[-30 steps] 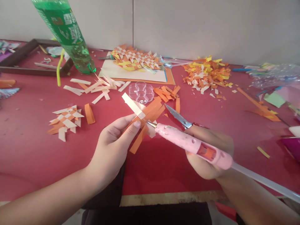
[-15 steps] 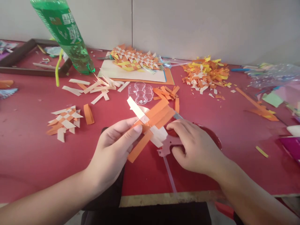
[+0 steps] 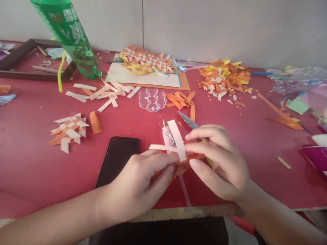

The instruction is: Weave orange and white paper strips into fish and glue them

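My left hand [image 3: 150, 177] is closed on a small woven piece of paper strips [image 3: 181, 146], seen nearly edge-on, with cream strips standing up and orange ones partly hidden by my fingers. On the other side of the piece, my right hand [image 3: 222, 163] has its thumb and fingers apart close to the orange strips; contact is hard to make out. Behind the piece lies a pink glue gun [image 3: 167, 133] with a metal nozzle, and a translucent glue stick [image 3: 185, 192] shows below it. Scissors [image 3: 190, 120] lie partly under my right hand.
A black phone [image 3: 114, 160] lies by my left hand. Loose cream strips [image 3: 112, 92], orange strips [image 3: 178, 98], a clear flower-shaped tray [image 3: 152, 98] and a paper scrap pile [image 3: 224, 78] lie farther back. A woven fish-like piece [image 3: 70, 129] and a green bottle [image 3: 74, 37] are left.
The woven piece has turned from facing me to nearly edge-on and moved right with my left hand. My right hand has spread its fingers. The phone and scissors show more.
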### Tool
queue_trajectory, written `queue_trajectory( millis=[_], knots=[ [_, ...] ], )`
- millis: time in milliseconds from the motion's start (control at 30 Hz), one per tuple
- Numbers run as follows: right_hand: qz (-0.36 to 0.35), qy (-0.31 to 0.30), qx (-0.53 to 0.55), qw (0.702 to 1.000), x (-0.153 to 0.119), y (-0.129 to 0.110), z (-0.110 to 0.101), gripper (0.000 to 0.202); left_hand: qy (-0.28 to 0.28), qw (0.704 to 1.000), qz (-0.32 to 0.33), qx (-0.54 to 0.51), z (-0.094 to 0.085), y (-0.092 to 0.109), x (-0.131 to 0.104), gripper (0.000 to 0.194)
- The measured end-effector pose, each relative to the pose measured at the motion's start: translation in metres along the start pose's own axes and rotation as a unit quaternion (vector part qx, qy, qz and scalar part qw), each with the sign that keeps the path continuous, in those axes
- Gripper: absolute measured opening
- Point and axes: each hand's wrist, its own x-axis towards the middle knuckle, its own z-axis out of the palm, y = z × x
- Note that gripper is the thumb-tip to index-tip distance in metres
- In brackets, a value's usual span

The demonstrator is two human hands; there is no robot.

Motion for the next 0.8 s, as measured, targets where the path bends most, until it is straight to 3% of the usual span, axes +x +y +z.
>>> queue_trajectory(
  millis=[100, 233, 467, 800],
  knots=[
    [0.013, -0.002, 0.031, 0.999, 0.0002, -0.0003, -0.0006, 0.013, -0.026, 1.0, -0.01, 0.003, -0.0007, 0.0006, -0.0002, 0.023],
    [-0.032, 0.033, 0.022, 0.999, -0.0041, 0.0013, -0.0009, 0.027, -0.056, 0.991, -0.088, -0.079, -0.0011, 0.0019, -0.0006, 0.029],
    [-0.126, 0.012, -0.024, 0.992, -0.0053, 0.004, -0.0019, 0.024, 0.003, 0.933, -0.197, -0.301, 0.0026, -0.0012, 0.0036, 0.025],
    [-0.112, 0.006, -0.047, 0.993, -0.0046, 0.0049, 0.0, 0.025, 0.009, 0.917, -0.219, -0.333, 0.0008, -0.003, 0.0044, 0.027]
  ],
)
